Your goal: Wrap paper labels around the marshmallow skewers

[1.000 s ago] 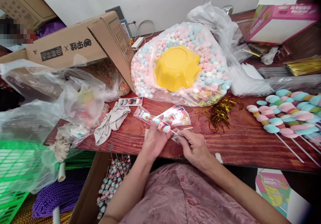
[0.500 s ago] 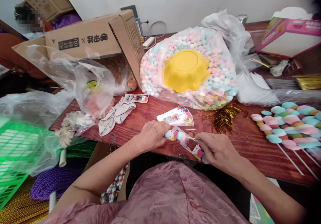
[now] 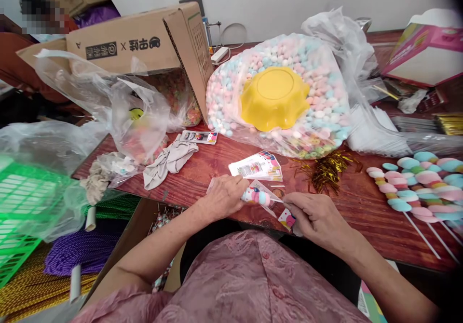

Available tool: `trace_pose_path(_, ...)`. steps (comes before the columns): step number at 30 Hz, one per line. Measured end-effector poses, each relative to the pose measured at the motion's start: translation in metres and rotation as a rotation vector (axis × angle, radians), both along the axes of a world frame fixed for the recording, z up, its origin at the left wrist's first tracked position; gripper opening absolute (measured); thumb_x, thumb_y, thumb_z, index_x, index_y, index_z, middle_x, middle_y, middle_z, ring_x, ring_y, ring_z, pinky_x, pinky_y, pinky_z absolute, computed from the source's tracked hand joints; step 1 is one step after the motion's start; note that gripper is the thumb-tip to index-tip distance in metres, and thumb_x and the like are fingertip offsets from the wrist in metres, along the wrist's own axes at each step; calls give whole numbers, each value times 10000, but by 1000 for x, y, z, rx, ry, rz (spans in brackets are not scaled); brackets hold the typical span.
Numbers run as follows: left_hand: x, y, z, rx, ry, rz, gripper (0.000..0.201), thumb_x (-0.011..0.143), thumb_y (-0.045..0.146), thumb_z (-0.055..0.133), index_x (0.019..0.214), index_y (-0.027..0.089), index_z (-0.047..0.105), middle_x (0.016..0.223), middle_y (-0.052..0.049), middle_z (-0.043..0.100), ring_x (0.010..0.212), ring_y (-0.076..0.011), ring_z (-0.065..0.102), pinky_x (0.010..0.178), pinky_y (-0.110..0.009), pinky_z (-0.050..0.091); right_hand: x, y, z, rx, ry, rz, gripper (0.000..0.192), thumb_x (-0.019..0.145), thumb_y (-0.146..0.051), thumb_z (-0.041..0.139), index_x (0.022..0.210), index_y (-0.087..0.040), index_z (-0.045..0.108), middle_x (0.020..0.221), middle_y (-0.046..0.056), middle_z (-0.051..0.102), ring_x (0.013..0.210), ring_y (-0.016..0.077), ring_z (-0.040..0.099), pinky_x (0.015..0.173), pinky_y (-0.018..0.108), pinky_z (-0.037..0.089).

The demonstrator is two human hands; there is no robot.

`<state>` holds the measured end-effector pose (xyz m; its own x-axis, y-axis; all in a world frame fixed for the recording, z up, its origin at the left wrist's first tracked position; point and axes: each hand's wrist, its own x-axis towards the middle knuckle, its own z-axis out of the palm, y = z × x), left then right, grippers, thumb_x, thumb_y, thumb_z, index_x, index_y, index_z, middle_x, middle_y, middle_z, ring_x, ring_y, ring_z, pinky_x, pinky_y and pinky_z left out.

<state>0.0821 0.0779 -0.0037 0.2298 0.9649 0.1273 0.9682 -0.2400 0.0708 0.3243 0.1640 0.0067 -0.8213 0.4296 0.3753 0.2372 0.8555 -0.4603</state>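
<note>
My left hand (image 3: 224, 196) grips a marshmallow skewer in a clear bag (image 3: 257, 196), pink, blue and white pieces showing through the plastic. My right hand (image 3: 315, 218) pinches the bag's open end together with a small printed label card (image 3: 286, 218). Both hands work at the near edge of the red-brown wooden table (image 3: 347, 202). Just beyond them lies a stack of printed label cards (image 3: 257, 167). A bunch of gold twist ties (image 3: 327, 166) lies to the right of the cards.
A big clear bag of pastel marshmallows (image 3: 321, 106) carries an upturned yellow bowl (image 3: 275, 97). Finished skewers (image 3: 415, 181) lie at right. A cardboard box (image 3: 144, 43), plastic bags (image 3: 133, 120), a grey cloth (image 3: 168, 161) and a green basket (image 3: 25, 207) stand at left. Another person sits far left.
My left hand brought the bagged skewer from pointing up-left to lying level between both hands. My right hand took hold of a label card at the bag's end. The view shifted slightly.
</note>
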Motion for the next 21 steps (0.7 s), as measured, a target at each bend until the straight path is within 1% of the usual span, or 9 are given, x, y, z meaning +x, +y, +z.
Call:
trace_pose_path(5,8,0,-1,-52,-1,-32,191,903,355,601,916,164,599,805,-53,671,785,-213,663,658,-297,439,-7,3,-3,56,-50,34,249,942,-117,393,893,-169,632,676,29,657,595,140,607,567,254,387)
trace_pose_path(7,7,-1,-4,-38,-32,-19,213,904,379,600,916,167,595,806,-46,669,774,-204,658,644,-290,431,-6,5,-5,33,-40,43,248,957,-136,390,908,-167,631,701,36,667,609,141,611,578,255,387)
trace_pose_path(9,5,-2,-8,19,-53,18,210,905,381,594,903,172,590,804,-39,665,747,-195,647,627,-290,418,-3,7,-6,-51,-22,43,245,986,-185,392,894,-174,619,720,30,669,616,130,608,588,246,389)
trace_pose_path(11,3,-2,-10,100,-45,31,185,900,356,589,867,175,583,781,-37,652,718,-193,630,616,-298,405,0,9,-6,-178,-42,37,267,1009,-251,390,861,-185,602,699,13,650,595,117,587,581,239,381)
trace_pose_path(13,3,-2,-9,174,-8,9,138,890,301,573,830,177,574,751,-37,631,697,-197,612,620,-313,401,1,9,-6,-311,-111,26,309,1020,-314,379,817,-195,579,639,-8,610,548,111,549,557,238,362)
trace_pose_path(15,4,0,-6,216,40,-20,70,867,228,548,825,177,571,743,-39,615,693,-201,599,629,-327,400,1,9,-6,-407,-184,11,345,1020,-361,369,783,-201,563,611,-13,585,535,118,533,548,242,354)
trace_pose_path(17,5,2,-5,221,82,-35,38,839,178,534,836,179,572,742,-40,603,696,-205,592,634,-334,402,-1,8,-5,-454,-228,5,363,1018,-384,362,785,-203,574,628,-6,591,561,131,547,560,247,362)
trace_pose_path(19,7,4,-5,194,103,-54,47,834,165,529,843,181,572,739,-40,596,704,-207,593,639,-336,410,-2,7,-4,-467,-242,21,365,1020,-382,358,813,-202,599,653,-1,606,589,137,565,575,251,371)
trace_pose_path(21,9,5,-8,142,105,-81,50,858,184,526,854,180,576,749,-44,602,726,-211,605,659,-336,428,-2,7,-3,-423,-204,42,345,1021,-342,362,828,-198,609,653,-5,609,583,128,562,574,248,367)
